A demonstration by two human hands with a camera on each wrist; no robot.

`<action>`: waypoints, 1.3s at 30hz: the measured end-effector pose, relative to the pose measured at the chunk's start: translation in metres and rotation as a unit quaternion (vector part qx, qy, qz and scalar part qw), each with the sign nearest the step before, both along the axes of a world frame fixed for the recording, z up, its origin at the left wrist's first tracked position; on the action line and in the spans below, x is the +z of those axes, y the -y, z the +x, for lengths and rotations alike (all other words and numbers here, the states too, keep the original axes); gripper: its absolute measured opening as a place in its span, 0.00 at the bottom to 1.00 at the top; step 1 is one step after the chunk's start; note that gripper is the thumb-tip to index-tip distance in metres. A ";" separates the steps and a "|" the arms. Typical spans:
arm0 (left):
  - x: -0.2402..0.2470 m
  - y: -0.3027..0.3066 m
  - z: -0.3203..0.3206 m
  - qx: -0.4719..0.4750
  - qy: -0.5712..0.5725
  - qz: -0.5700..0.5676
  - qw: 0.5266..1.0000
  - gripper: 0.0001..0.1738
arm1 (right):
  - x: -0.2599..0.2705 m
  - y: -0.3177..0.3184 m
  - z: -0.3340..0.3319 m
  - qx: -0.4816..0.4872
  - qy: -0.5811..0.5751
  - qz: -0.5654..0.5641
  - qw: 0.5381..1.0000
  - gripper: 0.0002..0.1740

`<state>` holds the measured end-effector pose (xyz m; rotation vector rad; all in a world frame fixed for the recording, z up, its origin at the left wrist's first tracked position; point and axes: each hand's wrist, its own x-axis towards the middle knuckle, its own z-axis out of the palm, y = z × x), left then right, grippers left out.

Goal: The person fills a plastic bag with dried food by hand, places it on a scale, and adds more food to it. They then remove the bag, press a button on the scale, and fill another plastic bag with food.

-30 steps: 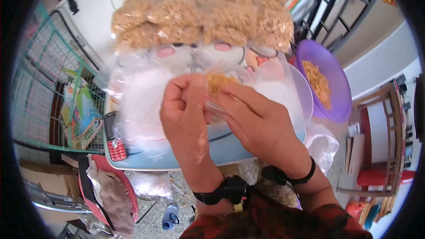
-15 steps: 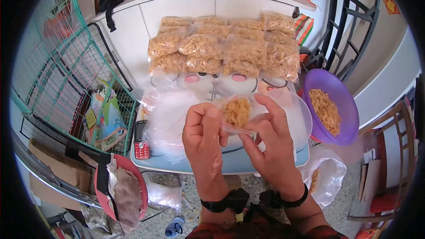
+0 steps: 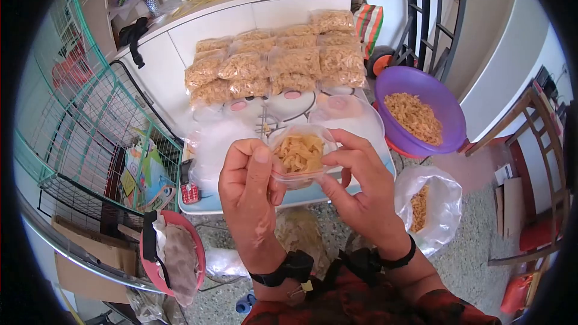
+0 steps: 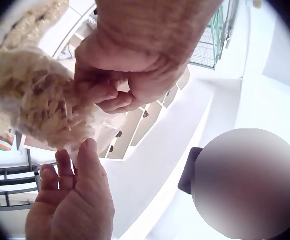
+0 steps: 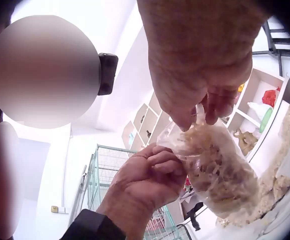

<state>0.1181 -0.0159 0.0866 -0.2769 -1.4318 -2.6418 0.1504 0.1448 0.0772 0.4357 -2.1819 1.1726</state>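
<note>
A clear plastic bag (image 3: 301, 177) filled with pale brown dried strips is held up over the table's near edge, its mouth spread wide toward the head camera. My left hand (image 3: 250, 174) pinches the left side of its rim between thumb and curled fingers. On the opposite side, my right hand (image 3: 366, 189) grips the rim with thumb and fingertips. Seen in the left wrist view, the bag (image 4: 45, 105) hangs full and bulging between both hands. In the right wrist view the left fingers sit at the bag's (image 5: 220, 170) upper side.
Stacked filled bags (image 3: 277, 63) line the table's far side. Flat plastic bags (image 3: 223, 132) lie at left, near a red phone (image 3: 189, 192). To the right stand a purple basin (image 3: 454, 129) of strips and a plastic sack (image 3: 445, 204). A wire cage (image 3: 114, 138) is at left.
My right hand, earlier over the bag's contents and then with fingers spread, now grips the rim. The bag's mouth has opened wider and rounder. The head view has shifted.
</note>
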 end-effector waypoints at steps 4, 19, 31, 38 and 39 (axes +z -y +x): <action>0.008 -0.009 0.026 -0.047 0.021 -0.010 0.999 0.09 | 0.004 -0.011 0.025 -0.025 -0.054 -0.015 0.998 0.10; -0.006 -0.016 0.050 -0.166 -0.134 -0.166 0.963 0.23 | -0.006 -0.067 0.093 0.148 0.063 -0.300 0.940 0.06; -0.004 -0.027 0.082 -0.221 -0.185 -0.231 0.929 0.14 | -0.002 -0.068 0.114 0.186 0.069 -0.318 0.927 0.06; 0.000 -0.043 0.090 -0.088 -0.064 -0.070 0.992 0.10 | 0.000 -0.064 0.117 0.158 0.035 -0.332 0.929 0.09; 0.000 -0.044 0.089 -0.087 -0.068 -0.051 0.993 0.10 | -0.001 -0.064 0.116 0.152 0.031 -0.333 0.930 0.10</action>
